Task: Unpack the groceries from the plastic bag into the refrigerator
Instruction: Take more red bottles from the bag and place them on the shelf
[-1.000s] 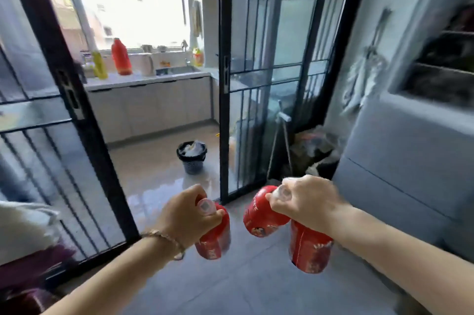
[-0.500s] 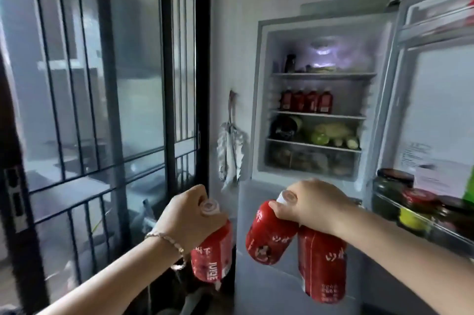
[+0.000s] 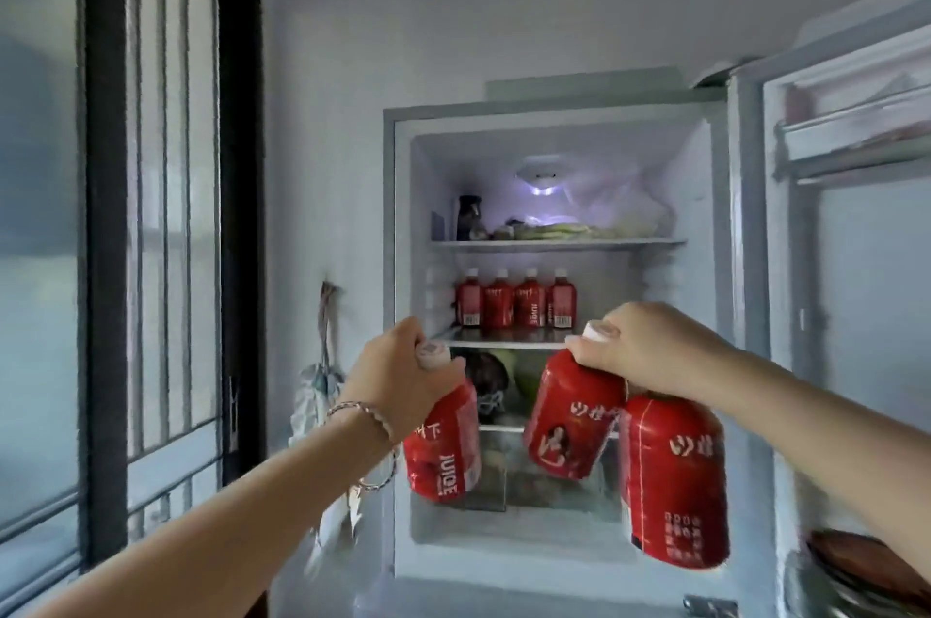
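Head view: open refrigerator (image 3: 398, 265) at centre, white walls, barred door (image 3: 166, 214) at left. Left hand (image 3: 398, 378) grips one juice bottle (image 3: 443, 446); right hand (image 3: 650, 348) clasps two bottles (image 3: 675, 476) by their necks.

Dim, cool daylight fills the room — the brightest spot is the refrigerator's interior lamp (image 3: 541, 176), glaring bluish-white at upper centre. Wide-angle distortion bows the door frame (image 3: 103, 234) at left; edges smear with motion blur — lower right is soft.
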{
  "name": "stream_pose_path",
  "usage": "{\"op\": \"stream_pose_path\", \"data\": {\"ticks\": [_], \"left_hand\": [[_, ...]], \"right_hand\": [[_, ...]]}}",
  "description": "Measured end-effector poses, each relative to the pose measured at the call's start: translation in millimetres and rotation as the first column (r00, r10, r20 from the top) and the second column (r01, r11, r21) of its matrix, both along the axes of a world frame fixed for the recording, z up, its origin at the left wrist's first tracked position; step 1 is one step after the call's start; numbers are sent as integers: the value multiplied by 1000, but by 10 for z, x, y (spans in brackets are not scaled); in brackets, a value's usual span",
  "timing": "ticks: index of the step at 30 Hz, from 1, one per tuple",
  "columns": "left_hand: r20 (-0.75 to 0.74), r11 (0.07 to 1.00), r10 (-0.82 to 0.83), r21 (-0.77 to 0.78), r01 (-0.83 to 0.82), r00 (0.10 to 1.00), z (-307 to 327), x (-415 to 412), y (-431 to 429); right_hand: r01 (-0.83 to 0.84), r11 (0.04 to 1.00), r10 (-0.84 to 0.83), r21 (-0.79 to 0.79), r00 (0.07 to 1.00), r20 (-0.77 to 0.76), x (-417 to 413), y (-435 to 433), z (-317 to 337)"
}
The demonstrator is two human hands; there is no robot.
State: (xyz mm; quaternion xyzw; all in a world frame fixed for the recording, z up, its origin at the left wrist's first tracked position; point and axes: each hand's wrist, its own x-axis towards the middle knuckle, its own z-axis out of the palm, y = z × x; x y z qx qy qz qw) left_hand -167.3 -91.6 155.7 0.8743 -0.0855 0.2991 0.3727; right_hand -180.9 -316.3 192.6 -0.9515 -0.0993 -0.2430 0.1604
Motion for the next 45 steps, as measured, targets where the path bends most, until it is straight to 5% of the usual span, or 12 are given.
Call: {"op": "stream_pose_path", "data": {"ticks": [14,21,27,30,34,37,45], "left_hand": [[111,995,94,17,-96,989,706,2755,-581],[28,996,73,40,-74,997,664,3367,-623],[28,950,167,261,-168,986,696,3529,-664],[167,899,192,365,-241,967,502,3492,-676],[432,873,69,410,-264,899,40,3405,-799],[328,836,42,506,-213,944,-88,3429,-917],[270,812,120,527,-251,955,-80,3550,-1008]], "right_hand": [[93,992,-87,-89,994,64,2871,-248,589],[61,997,-58,57,997,-46,3412,-156,516],[73,995,-74,63,997,0,3547,-34,484],[44,996,-50,71,995,91,3364,-99,435],[49,995,-84,84,860,504,3084,-260,421],[31,998,-66,63,716,695,3081,-349,516],[33,987,-141,159,654,743,3502,-335,357]]}}
